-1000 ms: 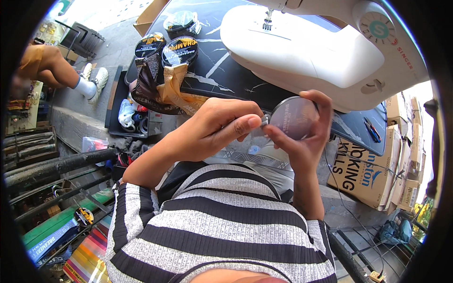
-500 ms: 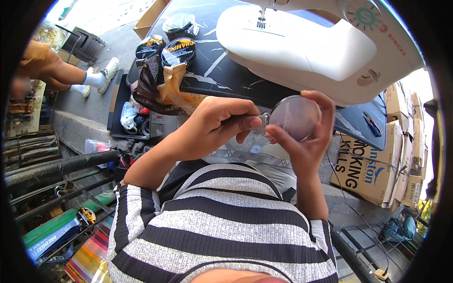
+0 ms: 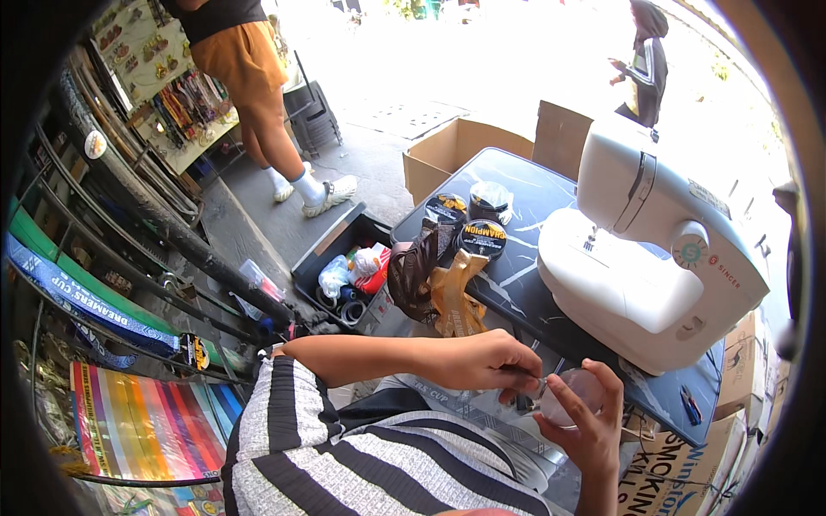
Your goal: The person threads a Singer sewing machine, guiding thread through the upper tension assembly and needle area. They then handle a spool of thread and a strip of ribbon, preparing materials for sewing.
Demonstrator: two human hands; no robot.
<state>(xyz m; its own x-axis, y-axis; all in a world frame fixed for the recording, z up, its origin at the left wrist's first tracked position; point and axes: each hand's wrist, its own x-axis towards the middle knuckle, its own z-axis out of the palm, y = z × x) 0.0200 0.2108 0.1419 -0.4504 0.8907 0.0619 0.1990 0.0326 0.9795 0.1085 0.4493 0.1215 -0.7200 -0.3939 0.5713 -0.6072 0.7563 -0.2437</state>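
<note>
Passer-by (image 3: 249, 77): upper left of the frame, standing on the pavement.
Left hand (image 3: 482, 361): lower centre, fingers pinched on a thin needle-like thing, too small to tell.
Right hand (image 3: 589, 426): lower right, cupped around a clear round container (image 3: 572, 396).
Sewing machine (image 3: 654, 249): right, on the dark tabletop (image 3: 516, 284).

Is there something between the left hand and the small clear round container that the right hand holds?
Nothing visible. The left hand already reaches the clear container held in the right hand; its fingertips meet it at the rim.
</note>
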